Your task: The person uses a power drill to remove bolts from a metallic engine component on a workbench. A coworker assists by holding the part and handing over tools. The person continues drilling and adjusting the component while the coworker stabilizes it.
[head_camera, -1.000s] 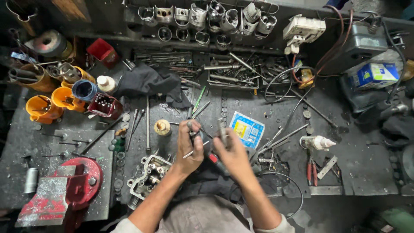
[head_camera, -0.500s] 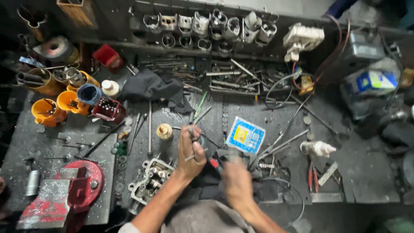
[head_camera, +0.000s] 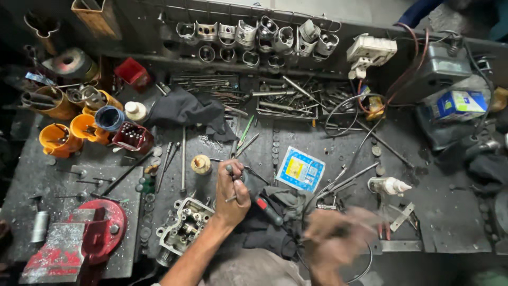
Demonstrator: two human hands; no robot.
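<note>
On a dark, cluttered metal workbench seen from above, a thin metal rod [head_camera: 231, 198] was gripped in the left hand [head_camera: 232, 193], the fingers clenched round it, with a black tool with a red band [head_camera: 263, 197] lying just beside and partly under that hand. The right hand [head_camera: 336, 238] was caught as a blur low at the bench's near edge, well apart from the left; whether it was clenched or loose could not be told. A grey engine part [head_camera: 182, 228] was set just left of the left wrist, and a small tan cap [head_camera: 201, 164] was seen just above the hand. A blue and yellow packet [head_camera: 300, 169] was laid flat to the right of the left hand. A white squeeze bottle [head_camera: 389, 185] was lying on its side further right. A red vice [head_camera: 79, 238] was fixed at the lower left corner. Orange cups [head_camera: 69, 135] were grouped at the upper left, with a black rag [head_camera: 185, 108] spread beside them. A row of pistons [head_camera: 254, 34] was ranged along the back wall
</note>
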